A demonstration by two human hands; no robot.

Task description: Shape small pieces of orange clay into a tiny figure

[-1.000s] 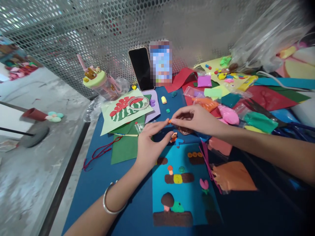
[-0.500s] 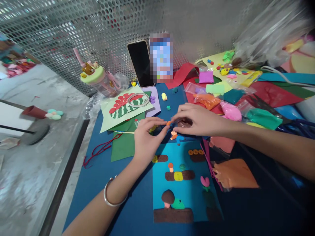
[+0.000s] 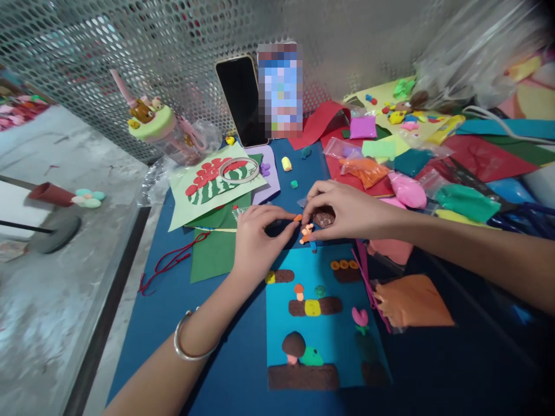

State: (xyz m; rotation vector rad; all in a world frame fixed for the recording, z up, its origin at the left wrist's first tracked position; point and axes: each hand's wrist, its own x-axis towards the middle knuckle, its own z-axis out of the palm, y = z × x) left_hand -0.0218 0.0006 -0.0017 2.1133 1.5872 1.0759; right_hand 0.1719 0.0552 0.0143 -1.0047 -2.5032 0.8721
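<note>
Between the thumb and index finger of my left hand (image 3: 264, 231) is a small orange piece of clay (image 3: 297, 218). Just right of it, my right hand (image 3: 340, 211) has its thumb and fingertips closed on a little clay figure (image 3: 307, 233) with an orange body and blue legs. The thumb covers part of that figure. Below both hands lies a bright blue sheet (image 3: 281, 329) bearing flattened clay shapes: brown and yellow bars, a brown mushroom (image 3: 293, 345), a green mound (image 3: 313, 356) and a pink flower (image 3: 359, 317).
Bagged clay, including an orange bag (image 3: 416, 300) and a green bag (image 3: 466, 196), crowds the right side. Behind stand a black phone (image 3: 243, 101) and a lidded cup (image 3: 162, 136). A tape roll (image 3: 239, 180) rests on a watermelon picture (image 3: 197, 196). Red cord (image 3: 171, 263) lies left.
My right thumb and fingers have come down onto the clay figure, which is more upright and nearer the orange piece. My left hand keeps its pinch. The view has shifted slightly.
</note>
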